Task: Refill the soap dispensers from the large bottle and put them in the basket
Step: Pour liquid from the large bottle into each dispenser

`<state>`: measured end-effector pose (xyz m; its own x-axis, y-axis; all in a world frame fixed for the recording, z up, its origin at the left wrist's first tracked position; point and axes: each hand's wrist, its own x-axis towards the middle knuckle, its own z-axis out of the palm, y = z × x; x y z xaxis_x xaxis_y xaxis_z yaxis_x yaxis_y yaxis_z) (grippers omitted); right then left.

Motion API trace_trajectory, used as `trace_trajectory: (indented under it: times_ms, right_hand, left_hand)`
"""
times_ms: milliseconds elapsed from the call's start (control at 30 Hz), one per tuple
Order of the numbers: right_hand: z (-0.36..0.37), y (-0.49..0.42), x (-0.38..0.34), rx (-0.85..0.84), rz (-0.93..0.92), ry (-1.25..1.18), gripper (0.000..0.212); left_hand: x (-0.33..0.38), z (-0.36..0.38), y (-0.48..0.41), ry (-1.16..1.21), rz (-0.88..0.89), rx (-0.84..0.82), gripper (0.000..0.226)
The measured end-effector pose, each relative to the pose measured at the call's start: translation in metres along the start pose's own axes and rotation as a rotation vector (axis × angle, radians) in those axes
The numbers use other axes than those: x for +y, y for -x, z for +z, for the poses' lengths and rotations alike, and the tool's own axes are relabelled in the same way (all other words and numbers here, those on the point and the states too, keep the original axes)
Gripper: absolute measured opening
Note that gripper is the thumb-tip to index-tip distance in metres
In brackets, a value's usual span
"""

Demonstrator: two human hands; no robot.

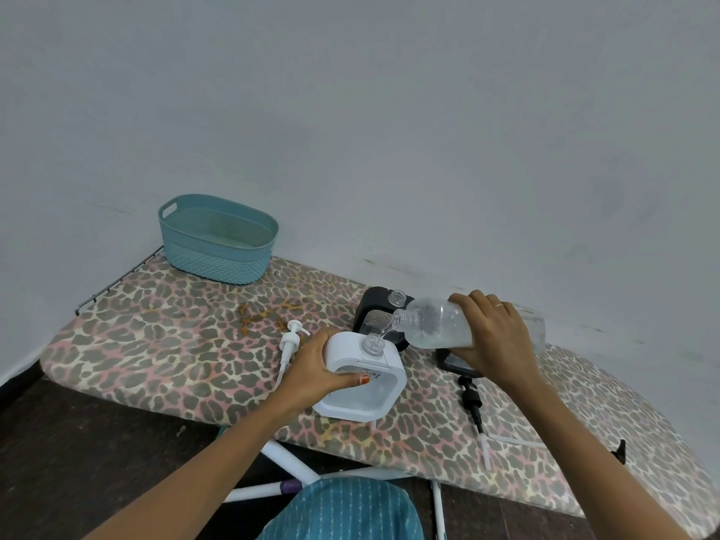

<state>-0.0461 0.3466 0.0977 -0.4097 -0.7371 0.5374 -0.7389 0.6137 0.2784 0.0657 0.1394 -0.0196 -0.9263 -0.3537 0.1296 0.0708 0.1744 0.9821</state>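
White dispenser (350, 350) gripped by left fingers (343, 380); right fingers (481, 305) wrap tilted clear bottle (436, 325).

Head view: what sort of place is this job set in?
Probably a home, perhaps a laundry corner: a leopard-print ironing board serves as the table, set against a plain wall, with a basket on it.

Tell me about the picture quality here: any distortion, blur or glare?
Head view: the wide-angle lens bows the leopard-print ironing board into an arc and stretches the forearms at the bottom edge. Also in the head view, the light is flat and dim, shadows are faint, and there is no hard glare. The clear plastic large bottle and the thin stream into the white square soap dispenser look hazy.
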Motion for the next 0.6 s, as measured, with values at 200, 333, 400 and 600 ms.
trace_trajectory:
  times_ms: [200,333,400,600]
  right_hand:
    - [-0.0003,0.0001,-0.0001,0.006,-0.004,0.013,0.065]
    - [-0.0007,0.0004,-0.0008,0.012,-0.008,0.009,0.063]
    - [-0.0009,0.0008,-0.0011,0.012,-0.008,0.006,0.061]
    - [-0.0002,0.0003,-0.0004,0.020,-0.009,0.020,0.063]
  left_hand:
    - [0.0014,0.0000,0.0004,0.001,-0.006,0.003,0.052]
    - [0.0010,-0.0001,0.0010,-0.002,-0.008,0.001,0.052]
    - [0.0012,-0.0001,0.0010,-0.002,-0.007,-0.002,0.052]
    - [0.0005,0.0000,0.0011,-0.004,-0.009,0.000,0.053]
